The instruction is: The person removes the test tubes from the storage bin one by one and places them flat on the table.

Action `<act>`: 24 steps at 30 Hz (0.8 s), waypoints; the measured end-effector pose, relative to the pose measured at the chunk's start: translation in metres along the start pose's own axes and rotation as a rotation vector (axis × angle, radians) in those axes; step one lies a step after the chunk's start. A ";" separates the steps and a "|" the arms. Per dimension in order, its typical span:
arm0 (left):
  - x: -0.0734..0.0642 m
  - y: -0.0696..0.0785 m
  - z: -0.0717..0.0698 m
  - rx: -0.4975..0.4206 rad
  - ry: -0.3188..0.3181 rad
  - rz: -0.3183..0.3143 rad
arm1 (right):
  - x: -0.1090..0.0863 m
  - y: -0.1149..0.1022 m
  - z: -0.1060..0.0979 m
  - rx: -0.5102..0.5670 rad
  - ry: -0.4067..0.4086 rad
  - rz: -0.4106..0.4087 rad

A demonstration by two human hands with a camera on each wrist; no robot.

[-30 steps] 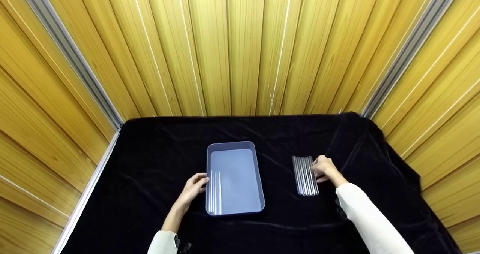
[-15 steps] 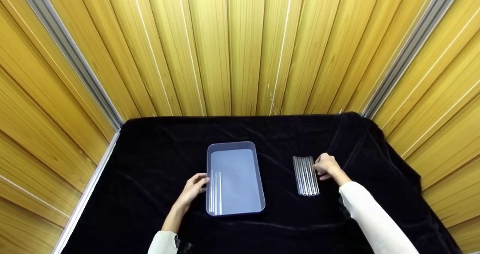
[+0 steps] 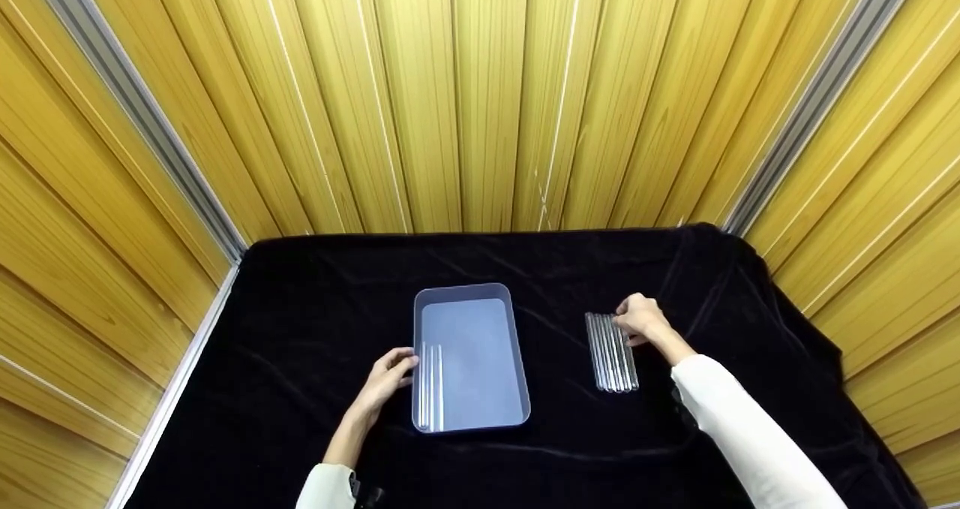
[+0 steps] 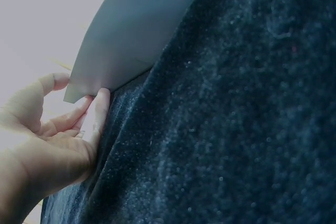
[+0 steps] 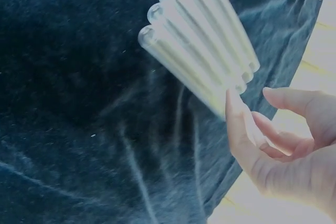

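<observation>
Glass test tubes lie side by side in a tight row on the black cloth, rounded ends towards me. At the far end of this row is my right hand. In the right wrist view, a fingertip of the right hand meets the end of the outermost tube, while the thumb stands apart. My left hand pinches the left wall of a blue-grey plastic tray; the left wrist view has the thumb and fingers on either side of the tray wall. A few tubes rest along the tray's left side.
Black velvet cloth, with some creases, covers the table. Yellow wood-patterned panels rise behind and at both sides, with metal posts in the corners. The tray stands left of the tube row, with cloth between them.
My right hand has moved from the right side of the tube row up and left over its far end. The left hand and the tray have stayed put.
</observation>
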State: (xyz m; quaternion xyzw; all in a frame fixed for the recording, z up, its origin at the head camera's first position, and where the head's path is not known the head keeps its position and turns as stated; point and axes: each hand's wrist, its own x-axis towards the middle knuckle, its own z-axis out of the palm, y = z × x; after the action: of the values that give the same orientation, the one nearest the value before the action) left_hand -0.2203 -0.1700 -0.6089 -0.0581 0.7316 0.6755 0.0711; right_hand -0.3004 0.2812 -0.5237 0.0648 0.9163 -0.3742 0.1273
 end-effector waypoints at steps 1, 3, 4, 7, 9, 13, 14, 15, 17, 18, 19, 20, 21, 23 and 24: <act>0.000 0.000 0.000 0.002 0.000 0.004 | -0.001 -0.003 0.002 0.011 -0.005 -0.024; 0.001 0.001 -0.001 0.006 0.001 0.005 | -0.004 -0.011 0.006 0.022 -0.017 -0.056; 0.001 0.001 -0.001 0.007 0.000 0.006 | -0.005 -0.015 0.009 0.022 -0.022 -0.076; 0.000 0.000 -0.002 0.004 -0.004 0.009 | -0.008 -0.029 0.020 0.005 -0.013 -0.109; -0.001 -0.002 -0.002 0.002 -0.003 0.002 | -0.008 -0.038 0.029 -0.014 -0.012 -0.116; -0.005 -0.006 -0.004 0.005 0.007 -0.006 | -0.011 -0.055 0.048 -0.011 -0.036 -0.141; -0.005 -0.007 -0.004 0.005 0.007 -0.008 | -0.012 -0.060 0.051 0.003 -0.046 -0.146; -0.005 -0.008 -0.004 0.006 0.005 -0.006 | -0.014 -0.064 0.055 0.020 -0.056 -0.150; -0.003 -0.007 -0.004 0.000 -0.004 -0.004 | -0.018 -0.070 0.062 0.041 -0.059 -0.154; -0.003 -0.007 -0.003 -0.003 -0.010 -0.003 | -0.019 -0.073 0.064 0.052 -0.065 -0.161; -0.002 -0.006 -0.003 -0.006 -0.016 -0.003 | -0.021 -0.075 0.067 0.059 -0.071 -0.164; -0.001 -0.005 -0.002 -0.006 -0.020 -0.002 | -0.023 -0.077 0.069 0.065 -0.076 -0.163; -0.001 -0.004 -0.002 -0.007 -0.023 -0.001 | -0.024 -0.079 0.072 0.067 -0.080 -0.167; 0.001 -0.002 -0.001 -0.008 -0.024 0.002 | -0.025 -0.084 0.076 0.072 -0.091 -0.171; 0.001 -0.001 -0.001 -0.004 -0.022 0.005 | -0.025 -0.086 0.078 0.072 -0.095 -0.174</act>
State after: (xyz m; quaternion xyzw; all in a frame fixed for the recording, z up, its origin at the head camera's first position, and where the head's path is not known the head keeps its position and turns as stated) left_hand -0.2211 -0.1711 -0.6103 -0.0491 0.7297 0.6776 0.0772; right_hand -0.2802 0.1648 -0.5124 -0.0282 0.8973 -0.4193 0.1353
